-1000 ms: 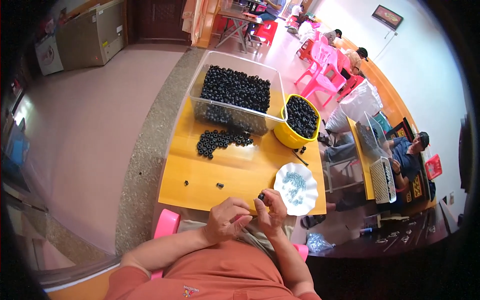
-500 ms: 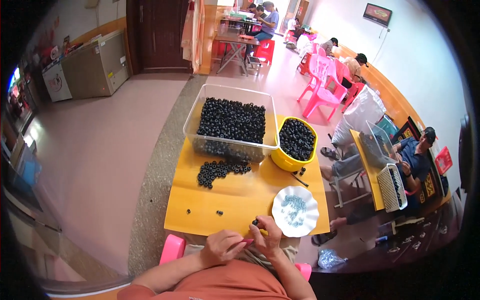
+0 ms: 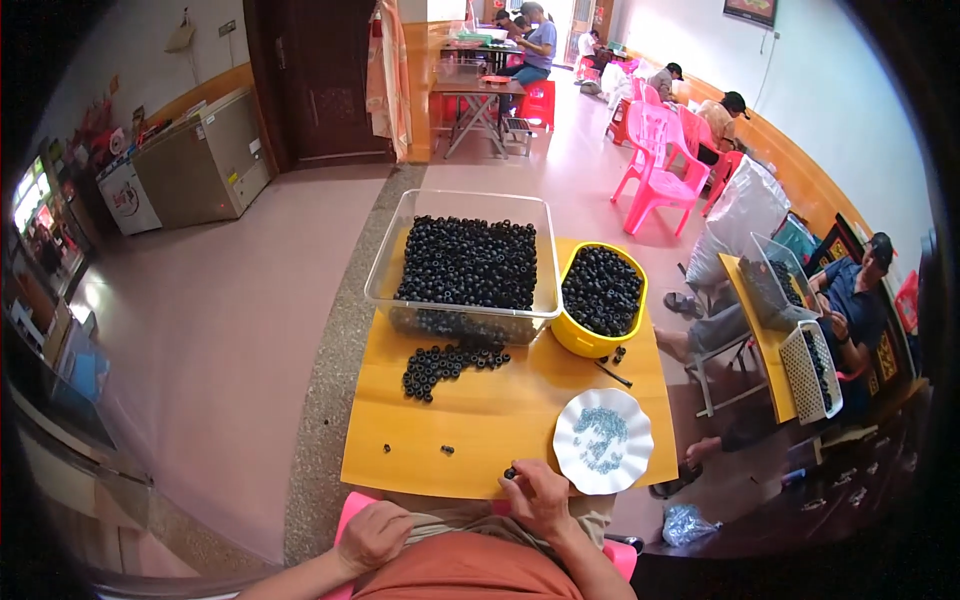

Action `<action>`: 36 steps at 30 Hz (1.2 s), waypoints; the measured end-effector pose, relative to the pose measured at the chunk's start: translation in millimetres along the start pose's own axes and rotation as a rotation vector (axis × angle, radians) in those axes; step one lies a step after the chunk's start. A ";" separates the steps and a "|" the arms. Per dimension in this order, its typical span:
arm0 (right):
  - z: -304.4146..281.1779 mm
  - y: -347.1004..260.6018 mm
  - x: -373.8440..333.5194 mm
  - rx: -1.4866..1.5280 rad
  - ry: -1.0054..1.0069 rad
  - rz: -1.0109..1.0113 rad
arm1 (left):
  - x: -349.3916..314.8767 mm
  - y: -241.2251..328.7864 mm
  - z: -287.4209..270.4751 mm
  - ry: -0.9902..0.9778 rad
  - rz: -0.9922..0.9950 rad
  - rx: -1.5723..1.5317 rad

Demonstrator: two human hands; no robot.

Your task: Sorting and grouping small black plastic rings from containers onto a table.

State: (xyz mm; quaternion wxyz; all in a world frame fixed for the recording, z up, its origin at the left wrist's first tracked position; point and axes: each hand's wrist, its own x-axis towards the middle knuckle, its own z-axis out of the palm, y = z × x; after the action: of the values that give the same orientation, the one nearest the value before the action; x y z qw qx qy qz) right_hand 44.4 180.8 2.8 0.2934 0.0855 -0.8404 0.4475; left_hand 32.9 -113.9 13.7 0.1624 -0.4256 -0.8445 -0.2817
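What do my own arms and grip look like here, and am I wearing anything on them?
Your left grip and right grip are bare five-fingered hands, with no gloves, rings or watch visible. Both forearms are uncovered; no sleeves show beside your reddish-orange shirt.

Pink chairs (image 3: 672,185) stand on a glossy floor (image 3: 230,300) near a pale wall (image 3: 830,110) with wooden panelling (image 3: 805,168).

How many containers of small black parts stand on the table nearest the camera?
2: a clear box at the far side of the table, and a yellow tub just right of it. No others seem hidden there.
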 end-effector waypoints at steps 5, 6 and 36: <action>-1.0 -1.5 1.0 -0.057 -0.031 -0.040 | -20.9 4.9 -10.8 -0.069 -0.070 0.178; -1.7 -1.7 0.8 -0.053 -0.036 -0.035 | -23.1 4.9 -9.3 -0.076 -0.111 0.184; -27.4 -7.4 15.8 0.056 0.023 0.061 | -15.2 -3.3 -2.0 -0.145 -0.141 0.231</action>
State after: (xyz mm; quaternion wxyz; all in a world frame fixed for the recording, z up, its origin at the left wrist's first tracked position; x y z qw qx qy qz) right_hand 46.0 200.3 28.8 0.2865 0.0628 -0.8264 0.4808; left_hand 39.1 -126.3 6.4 0.1289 -0.3630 -0.9085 -0.1618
